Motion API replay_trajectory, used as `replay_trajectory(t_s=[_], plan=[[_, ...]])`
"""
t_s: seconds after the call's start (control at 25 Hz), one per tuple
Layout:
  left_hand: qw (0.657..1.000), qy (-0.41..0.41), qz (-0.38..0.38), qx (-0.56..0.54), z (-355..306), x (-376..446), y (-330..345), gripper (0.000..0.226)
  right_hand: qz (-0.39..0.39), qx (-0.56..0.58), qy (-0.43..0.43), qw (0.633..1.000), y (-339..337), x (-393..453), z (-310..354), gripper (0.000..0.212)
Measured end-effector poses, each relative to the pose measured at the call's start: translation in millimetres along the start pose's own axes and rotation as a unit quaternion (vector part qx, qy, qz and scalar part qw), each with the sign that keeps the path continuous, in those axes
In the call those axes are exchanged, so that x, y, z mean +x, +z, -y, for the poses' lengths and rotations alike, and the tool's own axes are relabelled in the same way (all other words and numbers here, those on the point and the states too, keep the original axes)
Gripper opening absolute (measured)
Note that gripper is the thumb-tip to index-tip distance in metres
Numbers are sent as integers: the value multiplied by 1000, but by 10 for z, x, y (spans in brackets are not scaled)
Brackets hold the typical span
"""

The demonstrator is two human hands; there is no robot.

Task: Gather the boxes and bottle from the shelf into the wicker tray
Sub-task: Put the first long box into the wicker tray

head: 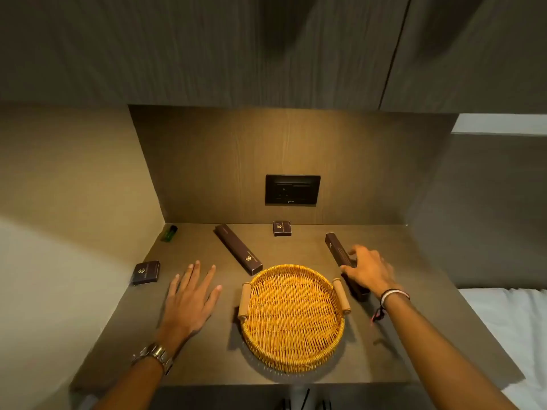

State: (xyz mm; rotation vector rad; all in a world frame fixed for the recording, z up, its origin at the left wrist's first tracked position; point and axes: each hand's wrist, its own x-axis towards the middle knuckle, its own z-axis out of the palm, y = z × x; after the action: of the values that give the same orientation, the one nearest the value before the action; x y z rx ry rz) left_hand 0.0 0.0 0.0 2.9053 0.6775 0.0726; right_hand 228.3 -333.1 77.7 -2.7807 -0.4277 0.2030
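Note:
The round wicker tray [293,318] with two wooden handles sits empty in the middle of the brown shelf [207,359]. My right hand [367,272] is curled over a long dark box [336,247] just right of the tray, with thumb and fingers on its sides. My left hand [189,300] hovers flat with fingers spread, left of the tray and holding nothing. A second long dark box [238,249] lies diagonally behind the tray. One small square box [146,272] lies at the left edge, another [282,228] at the back wall. A small green bottle [169,233] lies in the back left corner.
A black wall socket [292,189] is set in the back panel above the shelf. Walls close the shelf at the left and back, and cabinet doors hang overhead. White bedding [509,321] lies beyond the shelf's right edge.

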Motion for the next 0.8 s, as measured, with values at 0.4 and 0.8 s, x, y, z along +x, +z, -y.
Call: replay_trajectory(t_s=[0.4,0.8], plan=[[998,10,-55,9,163,244,57,70,-111,60,-40,991,-359,242,600,54],[996,23,-83,4,168,252,53,69,73,86,-146,983,-622,20,897,95]])
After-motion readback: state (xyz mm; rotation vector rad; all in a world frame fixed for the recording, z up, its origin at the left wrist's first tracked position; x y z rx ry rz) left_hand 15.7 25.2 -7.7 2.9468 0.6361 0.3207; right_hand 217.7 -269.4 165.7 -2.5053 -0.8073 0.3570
